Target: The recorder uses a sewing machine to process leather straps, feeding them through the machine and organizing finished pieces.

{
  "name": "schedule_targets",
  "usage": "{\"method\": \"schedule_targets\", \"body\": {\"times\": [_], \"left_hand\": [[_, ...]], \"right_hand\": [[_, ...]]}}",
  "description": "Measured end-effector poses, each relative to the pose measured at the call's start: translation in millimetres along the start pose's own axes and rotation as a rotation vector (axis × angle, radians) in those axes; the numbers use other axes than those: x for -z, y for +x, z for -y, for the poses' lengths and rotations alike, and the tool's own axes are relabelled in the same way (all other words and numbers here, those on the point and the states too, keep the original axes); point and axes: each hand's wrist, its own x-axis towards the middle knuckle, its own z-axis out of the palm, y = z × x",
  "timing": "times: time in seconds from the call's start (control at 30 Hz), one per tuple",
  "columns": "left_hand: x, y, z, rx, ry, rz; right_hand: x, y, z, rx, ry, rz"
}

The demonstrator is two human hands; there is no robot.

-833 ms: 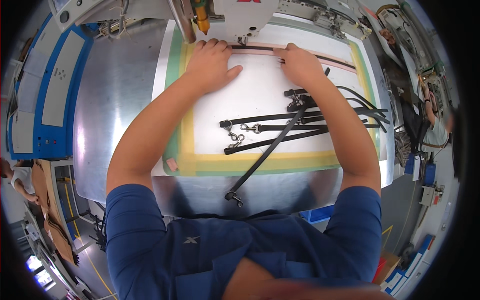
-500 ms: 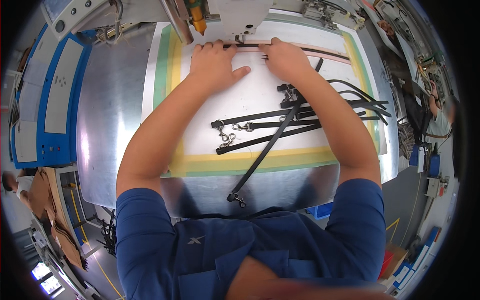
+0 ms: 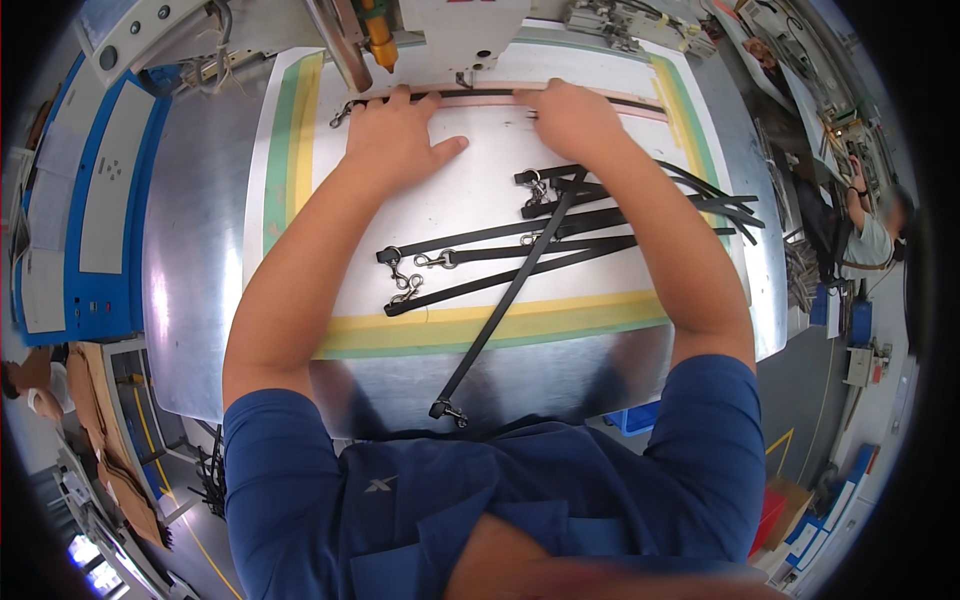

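Observation:
A long thin black strap (image 3: 478,94) lies left to right along a pinkish strip, under the machine head (image 3: 464,45). My left hand (image 3: 392,140) rests on its left part, fingers spread and thumb sticking out to the right. Past those fingers, a metal snap hook (image 3: 340,114) shows at the strap's left end. My right hand (image 3: 578,120) is bunched at the strap further right, its fingertips on either side of it; the underside of this hand is hidden. Several loose black straps with metal snap hooks (image 3: 500,240) lie on the white board (image 3: 330,270), partly under my right forearm.
Yellow and green tape (image 3: 490,318) borders the board on a shiny metal table (image 3: 190,230). An orange-yellow nozzle (image 3: 379,40) hangs beside the machine head. A blue cabinet (image 3: 115,190) stands at left. Another person (image 3: 872,235) is at far right.
My left hand has shifted left, widening the gap between my hands. The snap hook at the strap's left end now shows. The board and loose straps sit further left in view.

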Motion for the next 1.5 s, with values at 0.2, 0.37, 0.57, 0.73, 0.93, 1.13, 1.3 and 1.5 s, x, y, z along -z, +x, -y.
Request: {"method": "schedule_targets", "body": {"times": [0.2,0.37,0.57,0.73,0.93,1.13,1.3,1.5], "left_hand": [[-3,0,4,0.011,-0.006,-0.012],[-2,6,-1,0.076,-0.019,0.111],[1,20,-36,0.081,0.019,0.172],[-5,33,-64,-0.018,-0.048,0.118],[-8,33,-68,-0.013,-0.056,0.080],[-3,36,-64,0.019,-0.078,0.165],[-5,39,-63,0.013,-0.009,0.197],[6,45,-91,0.075,0.035,0.278]], "right_hand": [[8,-3,-33,-0.064,0.008,0.154],[2,-5,-33,-0.040,0.022,0.138],[-7,0,-36,-0.006,0.005,0.152],[-3,-3,-33,0.036,-0.001,0.141],[-4,-9,-49,0.031,-0.003,0.108],[1,-29,-101,-0.063,0.015,0.089],[-3,-36,-125,-0.119,0.053,0.085],[-5,-34,-115,-0.100,0.073,0.096]]}}
